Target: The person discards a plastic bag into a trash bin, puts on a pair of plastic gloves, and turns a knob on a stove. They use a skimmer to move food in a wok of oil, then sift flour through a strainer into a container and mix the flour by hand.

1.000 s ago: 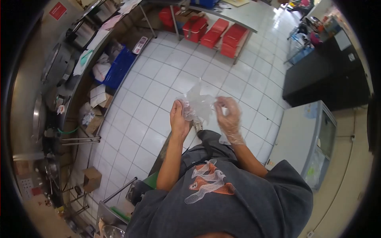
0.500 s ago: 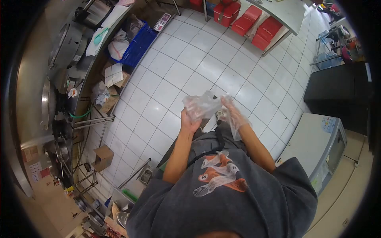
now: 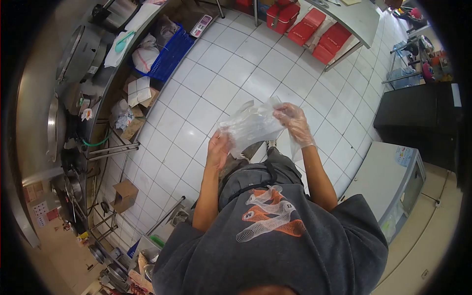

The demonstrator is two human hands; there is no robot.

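A clear plastic glove or bag (image 3: 253, 125) is stretched between my two hands above the tiled floor. My left hand (image 3: 219, 147) is at its left end, with the fingers partly behind or inside the film. On the right, my right hand (image 3: 294, 122) wears a loose transparent glove whose cuff hangs at the wrist. Its thumb and fingertips pinch the upper right edge of the plastic.
At the left stands a metal counter with pots, and a blue basket (image 3: 169, 56) beneath it. Red boxes (image 3: 330, 42) sit under a table at the top. A white cabinet (image 3: 378, 182) is at right, a cardboard box (image 3: 124, 195) lower left.
My hands have moved apart, the left one down and left, the right one up and slightly right. The plastic between them is now spread wider.
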